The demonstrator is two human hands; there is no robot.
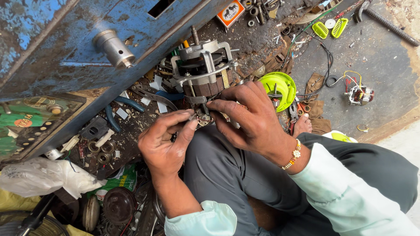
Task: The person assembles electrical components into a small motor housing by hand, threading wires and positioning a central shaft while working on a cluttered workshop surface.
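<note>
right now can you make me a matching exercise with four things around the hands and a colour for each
Things:
1. round plastic cover
2. pliers handles
3. metal cabinet
4. sleeve of the right hand

Colours:
A. worn blue paint with rust
B. bright lime green
C. pale mint
D. blue grips

Pairs: 1-B, 2-D, 3-A, 4-C
</note>
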